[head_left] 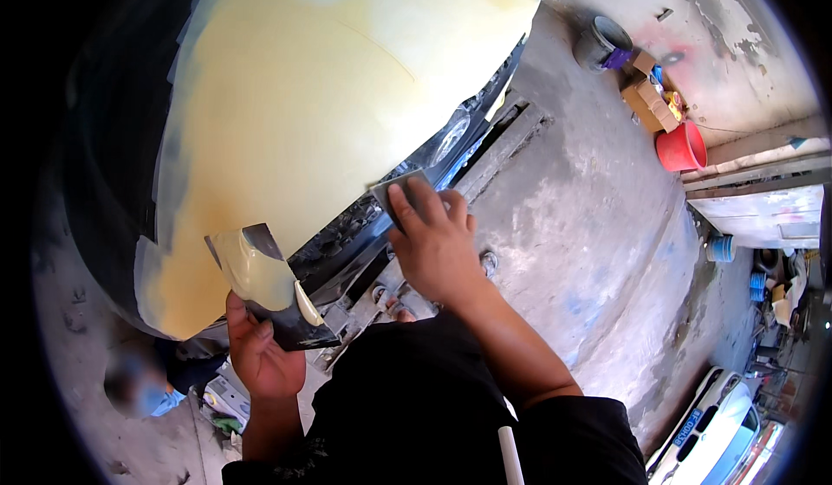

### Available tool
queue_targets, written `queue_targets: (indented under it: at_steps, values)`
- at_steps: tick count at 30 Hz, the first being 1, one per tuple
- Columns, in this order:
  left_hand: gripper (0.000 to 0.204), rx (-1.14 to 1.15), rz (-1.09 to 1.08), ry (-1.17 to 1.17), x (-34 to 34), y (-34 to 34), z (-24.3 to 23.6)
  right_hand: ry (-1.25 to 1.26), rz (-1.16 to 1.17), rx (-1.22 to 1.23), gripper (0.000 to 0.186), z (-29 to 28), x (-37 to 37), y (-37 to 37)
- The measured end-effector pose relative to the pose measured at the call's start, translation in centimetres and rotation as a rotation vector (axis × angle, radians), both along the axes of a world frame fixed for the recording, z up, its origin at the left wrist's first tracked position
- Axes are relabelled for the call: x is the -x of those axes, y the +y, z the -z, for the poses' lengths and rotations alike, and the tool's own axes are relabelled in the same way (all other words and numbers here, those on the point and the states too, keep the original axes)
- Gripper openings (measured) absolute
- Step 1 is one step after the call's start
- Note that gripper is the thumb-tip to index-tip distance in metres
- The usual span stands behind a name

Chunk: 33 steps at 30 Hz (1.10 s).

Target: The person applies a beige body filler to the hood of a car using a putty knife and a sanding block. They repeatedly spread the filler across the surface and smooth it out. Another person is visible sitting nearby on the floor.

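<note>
1. Along the edge of the yellow-coated car hood [286, 121], the right hand [440, 249] is pinching a flat grey spreader [382, 196] in a narrow grip.
2. Near the hood's lower end, the left hand [264, 355] is gripping a dark board [303, 327] bearing pale-yellow filler [254, 273].
3. Filler spreading seems to be underway; the next stroke is probably calling for even pressure.

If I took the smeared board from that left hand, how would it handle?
The board seems fairly stiff, showing no obvious sag in the left hand. It looks thin, so probably light. The glossy cream paste may make its face slippery.
</note>
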State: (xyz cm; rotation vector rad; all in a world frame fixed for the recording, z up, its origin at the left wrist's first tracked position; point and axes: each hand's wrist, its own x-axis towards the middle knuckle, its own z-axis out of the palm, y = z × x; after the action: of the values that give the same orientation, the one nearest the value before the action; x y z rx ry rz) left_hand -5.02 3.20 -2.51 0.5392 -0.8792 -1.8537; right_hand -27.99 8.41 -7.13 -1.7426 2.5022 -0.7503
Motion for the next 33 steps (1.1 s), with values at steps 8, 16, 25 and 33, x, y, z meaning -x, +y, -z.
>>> queue_targets:
  at_steps: [8,16,25,33]
  values:
    - [0.060,-0.011,-0.030,-0.021,1.8,0.9,-0.4,-0.037,0.198,-0.102,0.045,-1.1,11.5,-3.1]
    - [0.060,-0.001,-0.043,-0.034,3.3,1.4,0.1,-0.054,0.001,-0.074,0.047,-0.7,5.6,-1.1]
    - [0.061,0.005,-0.039,-0.034,5.1,2.0,-0.3,0.086,-0.158,0.173,0.050,0.5,10.9,-0.8]
    - [0.059,-0.013,-0.076,-0.041,5.1,2.5,0.0,0.043,-0.154,0.196,0.050,3.7,10.5,-1.2]
